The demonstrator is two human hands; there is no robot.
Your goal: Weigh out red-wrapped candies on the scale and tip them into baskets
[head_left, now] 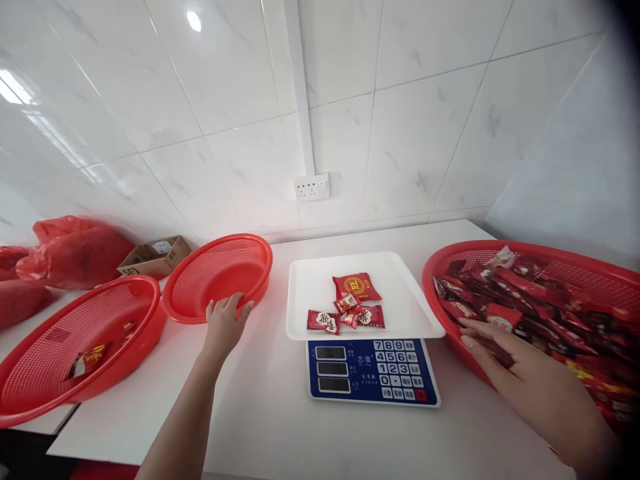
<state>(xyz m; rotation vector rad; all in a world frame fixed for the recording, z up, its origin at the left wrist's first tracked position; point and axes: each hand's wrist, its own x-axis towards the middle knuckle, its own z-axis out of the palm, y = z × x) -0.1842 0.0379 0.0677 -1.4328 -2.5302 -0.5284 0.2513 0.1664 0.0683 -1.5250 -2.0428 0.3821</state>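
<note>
My left hand (pixel 227 327) is over the near rim of a red plastic basket (pixel 260 287), its fingers spread and no object visible in them. Over the left edge of a big red basket (pixel 437 310) on the right, my right hand (pixel 530 383) reaches among red-wrapped sweets (pixel 540 300). Its thumb and fingers are apart, with dark red wrapping showing between them; the other fingertips are hidden. Between my hands, a digital scale (pixel 373 373) carries a white tray (pixel 310 287). Several red snack packets (pixel 357 287) lie on that tray, the largest at the back.
Another red basket (pixel 35 360), holding a few packets, stands at the left. Behind it are a small cardboard box (pixel 155 257) and red plastic bags (pixel 75 253). A tiled wall with a power socket (pixel 312 188) closes off the back of the white table (pixel 265 413).
</note>
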